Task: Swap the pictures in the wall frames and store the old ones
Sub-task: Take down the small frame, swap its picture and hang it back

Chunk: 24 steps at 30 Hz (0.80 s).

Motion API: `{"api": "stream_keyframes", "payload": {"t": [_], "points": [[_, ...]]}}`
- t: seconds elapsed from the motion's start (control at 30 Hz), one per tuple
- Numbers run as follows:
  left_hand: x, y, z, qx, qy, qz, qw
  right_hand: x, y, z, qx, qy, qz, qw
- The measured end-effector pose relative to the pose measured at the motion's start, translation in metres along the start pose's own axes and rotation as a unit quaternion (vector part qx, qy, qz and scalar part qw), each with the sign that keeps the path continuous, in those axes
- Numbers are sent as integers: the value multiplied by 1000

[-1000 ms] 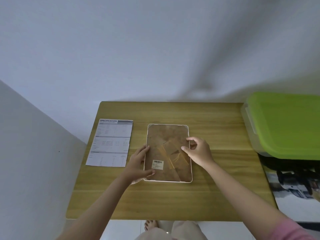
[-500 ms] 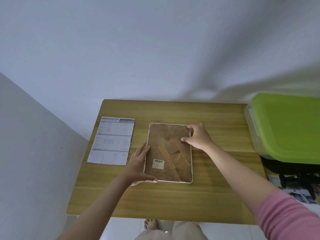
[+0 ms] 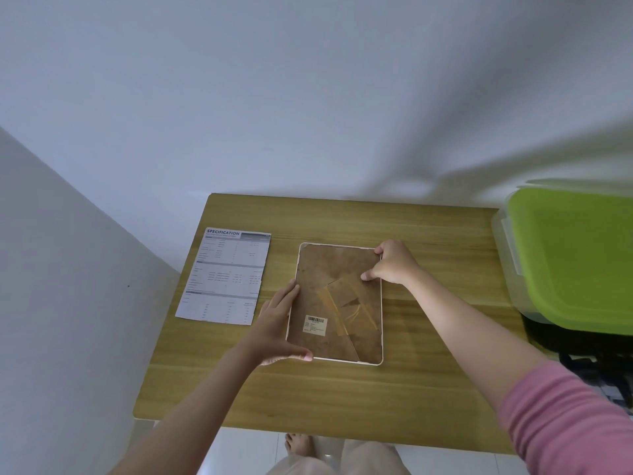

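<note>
- Nearby, a printed sheet (image 3: 224, 276) headed "SPECIFICATION" lies flat on the wooden table (image 3: 342, 399), just left of the picture frame (image 3: 337, 303) and apart from it.
- Off the table's right edge sits a clear storage box with a green lid (image 3: 575, 258), closed, with dark things partly hidden below it.
- The frame lies face down near the table's middle, its brown backing board up, white rim all round; a barcode label (image 3: 315, 325) and strips of yellowish tape (image 3: 346, 299) show on the board.
- Bare tabletop runs in front of the frame to the near edge and behind it to the wall; the right side of the table between frame and box is free apart from the right forearm crossing it.
- The sheet sits close to the left hand's side, so room there is narrow.
- The left hand (image 3: 274, 323) lies along the frame's left edge, fingers stretched straight and together against the rim, thumb pressed at the lower left corner; it steadies the frame without closing round it.
- The right hand (image 3: 392, 262) is at the upper right corner, fingers curled over the rim and thumb tip on the backing board, a loose pinch at the edge.
- A pink sleeve (image 3: 565, 416) covers the right upper arm.
</note>
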<state>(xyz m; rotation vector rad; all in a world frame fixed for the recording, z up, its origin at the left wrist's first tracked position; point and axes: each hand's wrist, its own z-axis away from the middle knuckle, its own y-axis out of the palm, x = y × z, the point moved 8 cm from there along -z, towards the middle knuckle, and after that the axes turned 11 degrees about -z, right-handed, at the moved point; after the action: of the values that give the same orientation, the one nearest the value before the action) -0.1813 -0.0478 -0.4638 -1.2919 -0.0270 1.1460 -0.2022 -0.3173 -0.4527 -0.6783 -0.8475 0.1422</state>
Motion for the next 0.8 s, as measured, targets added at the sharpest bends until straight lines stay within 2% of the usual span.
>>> {"api": "stream_keyframes", "payload": {"t": [0.4,0.63,0.8], "points": [[1,0,-1,-12,11,3,1000,0,-6,0,8,0,-52,999],[-2,-2,3,-35,25,7,999,-6,-12,4,11,-14,-145,989],[-4,-3,5,-62,34,2,997,-3,-9,21,-9,-59,-198,978]]}}
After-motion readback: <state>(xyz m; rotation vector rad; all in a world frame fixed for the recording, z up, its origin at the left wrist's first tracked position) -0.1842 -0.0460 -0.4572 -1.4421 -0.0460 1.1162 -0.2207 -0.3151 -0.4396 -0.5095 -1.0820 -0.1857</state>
